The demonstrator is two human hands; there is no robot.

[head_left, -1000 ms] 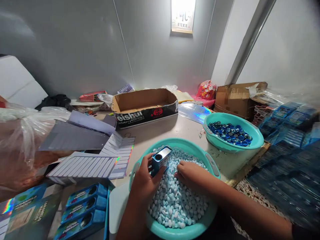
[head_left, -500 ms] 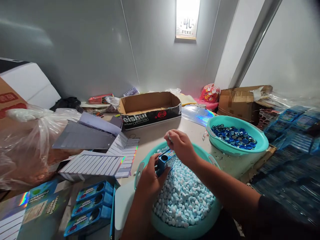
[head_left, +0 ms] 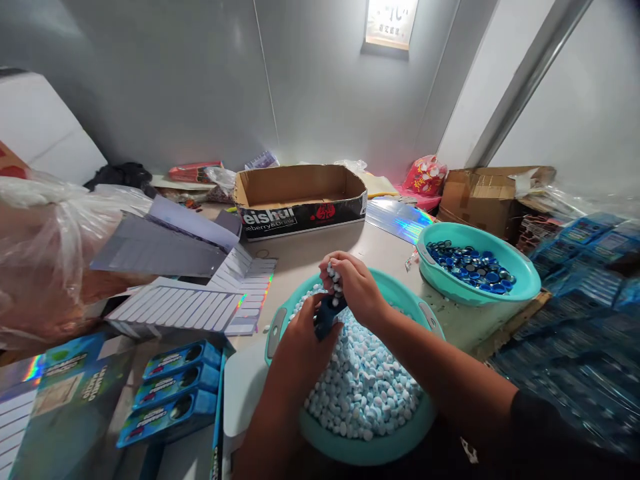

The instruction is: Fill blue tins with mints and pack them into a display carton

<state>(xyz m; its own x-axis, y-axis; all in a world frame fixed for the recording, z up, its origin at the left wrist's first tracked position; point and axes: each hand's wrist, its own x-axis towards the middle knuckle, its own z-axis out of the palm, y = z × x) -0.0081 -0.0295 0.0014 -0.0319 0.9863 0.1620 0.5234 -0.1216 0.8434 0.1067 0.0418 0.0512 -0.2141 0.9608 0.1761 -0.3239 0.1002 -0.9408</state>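
Note:
My left hand point(head_left: 307, 340) grips a small blue candy box point(head_left: 327, 317), tilted above a turquoise basin point(head_left: 287, 308). Pale blue and white candies point(head_left: 370, 393) fill that basin. Close over the box's upper end, my right hand point(head_left: 353, 283) is curled around a small handful of candies point(head_left: 334, 279), some showing between the fingers. The box's opening is mostly hidden by the candies and fingers.
A second turquoise basin point(head_left: 530, 270) at the right holds blue round lids point(head_left: 475, 270). Several blue boxes point(head_left: 167, 413) lie in a carton at lower left. Behind stands a cardboard tray point(head_left: 305, 220); stacked packs point(head_left: 575, 300) line the right side.
My right hand has come down and turned over the box, and candies now show in its grip. The box has tilted in my left hand. The whole view has shifted slightly.

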